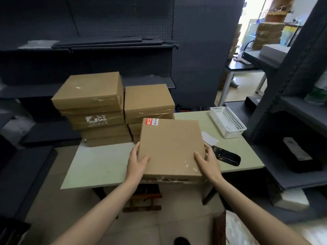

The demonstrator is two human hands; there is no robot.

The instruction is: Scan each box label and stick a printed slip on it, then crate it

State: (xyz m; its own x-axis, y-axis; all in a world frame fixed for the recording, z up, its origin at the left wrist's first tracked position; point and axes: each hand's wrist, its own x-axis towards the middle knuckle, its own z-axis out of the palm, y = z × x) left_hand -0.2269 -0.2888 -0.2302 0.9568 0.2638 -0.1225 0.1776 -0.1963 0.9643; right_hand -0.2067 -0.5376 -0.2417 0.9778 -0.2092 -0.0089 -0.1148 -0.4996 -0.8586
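Both my hands gripped the flat box [170, 149] at the surface's [99, 167] near edge: left hand [137, 162] and right hand [208, 160] clasping opposite sides, scanner [226, 155] just right, open room left.

The red and white label [151, 121] on the held cardboard box [170, 147] carries print too small to read. That box hides part of the white paper slip [207, 136] and the handheld scanner [227, 155]; the shelf items at far right are blurred.

Stockroom or packing area; dark pegboard shelving [123, 23]; taped cardboard boxes [92, 103] stacked on table [99, 167]
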